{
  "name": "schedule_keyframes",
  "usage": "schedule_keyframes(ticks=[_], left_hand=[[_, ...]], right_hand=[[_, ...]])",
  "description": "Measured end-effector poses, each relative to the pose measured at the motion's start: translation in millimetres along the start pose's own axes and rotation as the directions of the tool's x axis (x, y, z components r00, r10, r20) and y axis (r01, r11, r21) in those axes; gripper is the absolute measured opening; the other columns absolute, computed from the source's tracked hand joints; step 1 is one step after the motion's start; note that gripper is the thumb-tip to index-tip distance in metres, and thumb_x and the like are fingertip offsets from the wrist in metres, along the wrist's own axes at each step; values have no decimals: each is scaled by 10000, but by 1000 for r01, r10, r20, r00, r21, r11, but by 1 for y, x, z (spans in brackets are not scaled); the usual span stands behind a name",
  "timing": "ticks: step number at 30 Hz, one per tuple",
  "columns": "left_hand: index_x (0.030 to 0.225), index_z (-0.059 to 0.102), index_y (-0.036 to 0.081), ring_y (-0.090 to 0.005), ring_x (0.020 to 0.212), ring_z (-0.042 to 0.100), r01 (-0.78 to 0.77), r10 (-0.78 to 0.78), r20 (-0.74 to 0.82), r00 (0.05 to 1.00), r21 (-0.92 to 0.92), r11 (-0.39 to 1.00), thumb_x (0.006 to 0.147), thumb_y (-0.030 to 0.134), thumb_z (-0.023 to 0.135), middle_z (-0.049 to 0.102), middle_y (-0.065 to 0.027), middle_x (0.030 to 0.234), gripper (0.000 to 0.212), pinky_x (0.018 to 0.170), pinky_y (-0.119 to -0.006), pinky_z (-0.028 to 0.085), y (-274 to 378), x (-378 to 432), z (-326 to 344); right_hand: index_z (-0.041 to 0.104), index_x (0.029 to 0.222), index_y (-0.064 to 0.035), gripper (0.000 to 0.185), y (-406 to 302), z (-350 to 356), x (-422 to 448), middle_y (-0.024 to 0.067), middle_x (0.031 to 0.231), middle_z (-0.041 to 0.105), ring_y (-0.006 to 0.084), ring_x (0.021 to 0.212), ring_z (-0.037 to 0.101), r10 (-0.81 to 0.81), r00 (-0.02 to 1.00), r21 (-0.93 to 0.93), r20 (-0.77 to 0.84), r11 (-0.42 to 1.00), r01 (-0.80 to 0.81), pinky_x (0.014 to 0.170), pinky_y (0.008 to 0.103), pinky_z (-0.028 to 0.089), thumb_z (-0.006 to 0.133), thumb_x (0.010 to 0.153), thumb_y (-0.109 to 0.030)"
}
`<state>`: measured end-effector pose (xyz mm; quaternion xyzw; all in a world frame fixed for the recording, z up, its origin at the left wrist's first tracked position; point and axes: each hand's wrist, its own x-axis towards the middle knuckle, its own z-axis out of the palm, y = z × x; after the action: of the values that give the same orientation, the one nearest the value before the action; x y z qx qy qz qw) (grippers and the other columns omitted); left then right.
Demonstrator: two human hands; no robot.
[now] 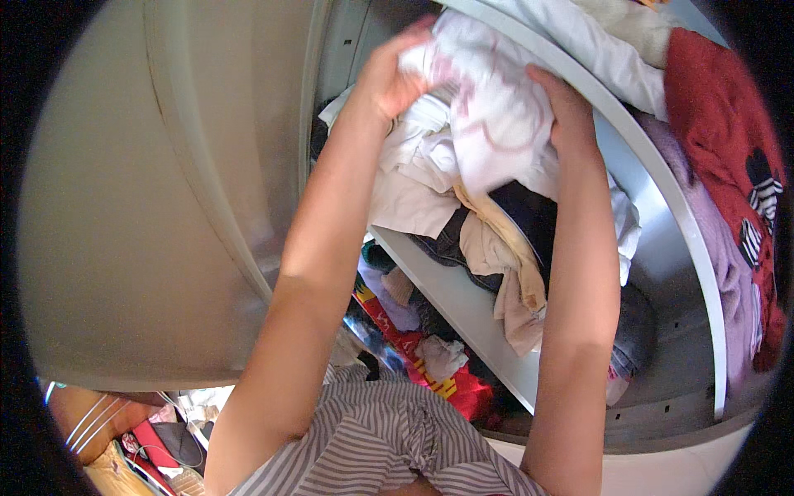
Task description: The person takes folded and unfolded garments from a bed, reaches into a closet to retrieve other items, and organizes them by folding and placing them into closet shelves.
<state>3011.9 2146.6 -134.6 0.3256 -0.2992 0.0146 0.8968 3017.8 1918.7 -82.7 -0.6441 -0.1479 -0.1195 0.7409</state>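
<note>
A white garment with pink markings [496, 111] is held up between both hands at a cabinet shelf. My left hand [397, 74] grips its left side near the top. My right hand [564, 105] is at its right edge, thumb up, slightly blurred. Below and left of it lie crumpled white clothes [412, 186] on the metal shelf [459, 310]. Beige and cream cloths [496, 248] hang over the shelf's front edge, beside dark fabric [527, 211].
A large metal door [155, 217] stands on the left. An upper shelf edge [676, 180] curves over the right, with red [707, 124] and lilac [713, 248] clothes above it. A lower compartment holds mixed items, including a red patterned cloth [397, 332].
</note>
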Motion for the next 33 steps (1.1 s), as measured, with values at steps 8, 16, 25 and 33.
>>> schedule_keyframes(ticks=[8, 16, 25, 33], left_hand=[[1347, 405, 100, -204, 1080, 506, -174, 261, -77, 962, 563, 808, 801, 30, 586, 492, -92, 1230, 579, 892, -298, 432, -48, -11, 20], [1191, 558, 143, -334, 1243, 356, -92, 589, 407, 698, 867, -490, 787, 366, 582, 427, -165, 1322, 462, 1010, -505, 225, -77, 12, 40], [1359, 390, 149, -357, 1340, 224, -5, 375, 209, 903, 878, -479, 855, 382, 480, 282, -134, 1449, 562, 1043, -594, 190, -72, 31, -17], [1353, 409, 107, -408, 1320, 237, 95, 415, 220, 883, 782, -616, 918, 412, 399, 292, -199, 1431, 531, 1061, -571, 163, -67, 30, 23]], right_hand=[[423, 1300, -19, 641, 24, 10, 82, 169, 1281, 472, 296, 1175, 441, -398, 906, -239, -143, 902, 359, 977, 363, 381, 658, 722, -168], [331, 1368, -23, 652, 50, -26, 82, 219, 1381, 365, 379, 1285, 324, -331, 940, -972, 78, 183, 145, 1072, 421, 259, 453, 873, -429], [273, 1410, -100, 657, 64, 35, 7, 208, 1437, 285, 365, 1307, 318, -314, 919, -962, 240, 51, 269, 1061, 467, 269, 303, 916, -532], [449, 1297, -88, 540, 52, 11, -71, 231, 1332, 424, 362, 1235, 414, -548, 744, -912, 382, -92, 400, 1016, 545, 288, 544, 857, -387]])
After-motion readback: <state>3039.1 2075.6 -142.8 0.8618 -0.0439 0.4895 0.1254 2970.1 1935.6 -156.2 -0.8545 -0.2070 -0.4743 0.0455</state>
